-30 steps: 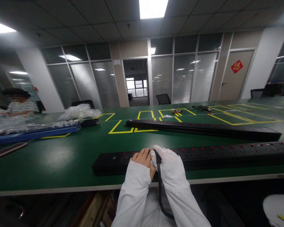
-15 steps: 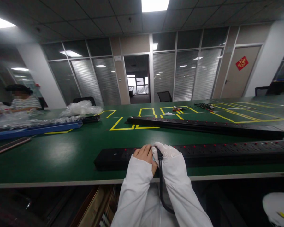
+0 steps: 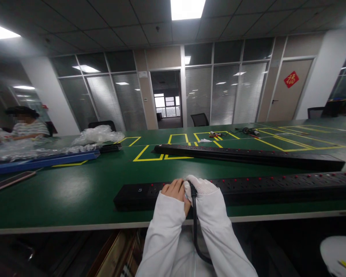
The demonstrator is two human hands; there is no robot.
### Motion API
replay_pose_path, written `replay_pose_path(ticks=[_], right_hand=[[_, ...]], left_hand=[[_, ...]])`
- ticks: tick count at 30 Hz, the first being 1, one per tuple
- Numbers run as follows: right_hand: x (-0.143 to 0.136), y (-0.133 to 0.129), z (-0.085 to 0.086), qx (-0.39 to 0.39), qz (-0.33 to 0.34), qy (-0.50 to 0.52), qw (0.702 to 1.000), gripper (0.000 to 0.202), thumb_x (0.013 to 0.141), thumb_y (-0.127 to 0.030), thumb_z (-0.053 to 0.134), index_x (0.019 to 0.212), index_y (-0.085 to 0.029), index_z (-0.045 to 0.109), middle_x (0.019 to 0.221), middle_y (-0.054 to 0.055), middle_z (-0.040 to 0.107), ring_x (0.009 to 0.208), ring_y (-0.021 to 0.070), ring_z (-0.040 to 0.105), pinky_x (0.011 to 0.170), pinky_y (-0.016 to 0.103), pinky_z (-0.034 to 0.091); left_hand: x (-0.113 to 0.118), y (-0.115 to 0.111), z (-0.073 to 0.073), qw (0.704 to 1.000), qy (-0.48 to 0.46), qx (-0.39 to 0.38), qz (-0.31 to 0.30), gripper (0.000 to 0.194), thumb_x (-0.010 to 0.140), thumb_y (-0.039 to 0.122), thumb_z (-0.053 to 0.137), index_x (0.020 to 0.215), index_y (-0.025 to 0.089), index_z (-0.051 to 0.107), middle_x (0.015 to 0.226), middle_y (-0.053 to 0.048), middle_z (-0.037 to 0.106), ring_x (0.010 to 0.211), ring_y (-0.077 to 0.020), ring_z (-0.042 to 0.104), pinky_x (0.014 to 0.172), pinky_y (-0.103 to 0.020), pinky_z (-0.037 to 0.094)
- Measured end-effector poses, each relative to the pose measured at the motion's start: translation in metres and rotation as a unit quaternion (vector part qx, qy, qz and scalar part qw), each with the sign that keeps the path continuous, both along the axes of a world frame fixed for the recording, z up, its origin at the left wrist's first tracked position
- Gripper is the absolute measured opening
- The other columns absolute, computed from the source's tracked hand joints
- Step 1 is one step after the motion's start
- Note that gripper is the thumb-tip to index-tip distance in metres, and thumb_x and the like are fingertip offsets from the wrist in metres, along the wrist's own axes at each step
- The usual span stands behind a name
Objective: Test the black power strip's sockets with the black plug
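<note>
A long black power strip point(image 3: 262, 189) with a row of red dots lies along the near edge of the table. My bare left hand point(image 3: 174, 190) is laid over it near its left end, fingers together and curled on the strip. Pressed against that hand, my white-gloved right hand point(image 3: 203, 186) is closed around a black power plug point(image 3: 192, 188). The plug's cord point(image 3: 195, 231) hangs down between my sleeves, past the table edge. The plug's face and the sockets beneath both hands are hidden.
Behind lies a second black power strip point(image 3: 248, 156), slanted. To the left are a blue long profile point(image 3: 43, 162), clear plastic wrap point(image 3: 98, 134) and a phone-like flat item point(image 3: 11, 182). Cables point(image 3: 248, 132) lie farther back. A person point(image 3: 25, 125) sits at the far left.
The view has tilted up slightly, so the table sits a little lower. Both hands stay at the same spot on the strip, with the plug still in the right one.
</note>
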State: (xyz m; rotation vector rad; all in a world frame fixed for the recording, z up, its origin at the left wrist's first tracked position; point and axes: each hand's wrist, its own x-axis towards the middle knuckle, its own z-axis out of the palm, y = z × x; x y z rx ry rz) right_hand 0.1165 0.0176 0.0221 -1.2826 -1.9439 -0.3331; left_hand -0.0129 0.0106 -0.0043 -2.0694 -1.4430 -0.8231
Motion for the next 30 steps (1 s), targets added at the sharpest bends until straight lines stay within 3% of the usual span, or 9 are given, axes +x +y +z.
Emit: replay_pose_path(ticks=[13, 18, 30], right_hand=[[0.0008, -0.0018, 0.0018, -0.033, 0.012, -0.012, 0.999, 0.031, 0.089, -0.042, 0.033, 0.103, -0.029, 0.057, 0.083, -0.001, 0.063, 0.077, 0.0101, 0.055, 0.068, 0.021, 0.029], [-0.0017, -0.0018, 0.0025, -0.013, -0.026, -0.012, 0.999, 0.03, 0.087, -0.042, 0.037, 0.102, -0.029, 0.06, 0.076, -0.001, 0.062, 0.071, 0.0109, 0.052, 0.064, 0.023, 0.028], [0.0014, -0.001, 0.0008, -0.033, -0.007, -0.019, 0.999, 0.03, 0.088, -0.041, 0.035, 0.104, -0.028, 0.058, 0.078, 0.0, 0.061, 0.073, 0.0093, 0.053, 0.064, 0.021, 0.028]], left_hand=[[-0.0003, 0.0016, -0.0024, 1.0, 0.004, -0.012, 0.01, 0.046, 0.069, 0.018, 0.04, 0.113, 0.015, 0.052, 0.119, -0.007, 0.057, 0.108, -0.0226, 0.049, 0.082, -0.038, 0.037], [-0.0005, 0.0025, -0.0022, 1.0, 0.008, -0.002, 0.007, 0.043, 0.071, 0.018, 0.039, 0.112, 0.017, 0.052, 0.118, -0.005, 0.057, 0.108, -0.021, 0.05, 0.08, -0.037, 0.037], [0.0023, 0.0031, -0.0006, 1.0, -0.002, 0.022, 0.009, 0.039, 0.073, 0.017, 0.039, 0.108, 0.017, 0.056, 0.114, -0.006, 0.06, 0.102, -0.0209, 0.054, 0.075, -0.036, 0.037]])
